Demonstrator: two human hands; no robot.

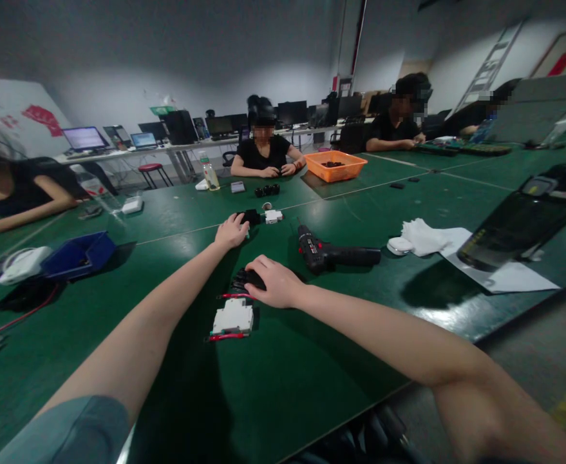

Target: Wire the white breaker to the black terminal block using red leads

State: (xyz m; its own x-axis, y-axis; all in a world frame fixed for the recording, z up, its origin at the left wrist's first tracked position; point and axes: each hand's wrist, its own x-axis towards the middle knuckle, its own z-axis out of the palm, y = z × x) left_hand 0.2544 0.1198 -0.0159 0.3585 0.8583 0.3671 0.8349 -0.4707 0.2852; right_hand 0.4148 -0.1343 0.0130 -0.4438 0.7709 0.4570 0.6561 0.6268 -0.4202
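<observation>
My right hand [275, 281] is curled over a black ribbed piece [248, 280] on the green table, thumb and fingers around it. Just in front of it, nearer to me, lies a white circuit breaker [233, 317] with a red wire along its top and another along its bottom edge. Farther out, my left hand [232, 231] is closed at the left of a black block [250, 216]; what its fingertips grip is hidden. A second white breaker-like module [273, 216] lies right of that block. A black cordless drill [331, 252] lies to the right of both hands.
A blue bin [80, 255] stands left, beside a white device and red wire. An orange basket [335, 166] with black parts stands ahead, near a seated person. At right are a large black-lidded bottle [519, 219], paper and white cloth. The table edge runs along the lower right.
</observation>
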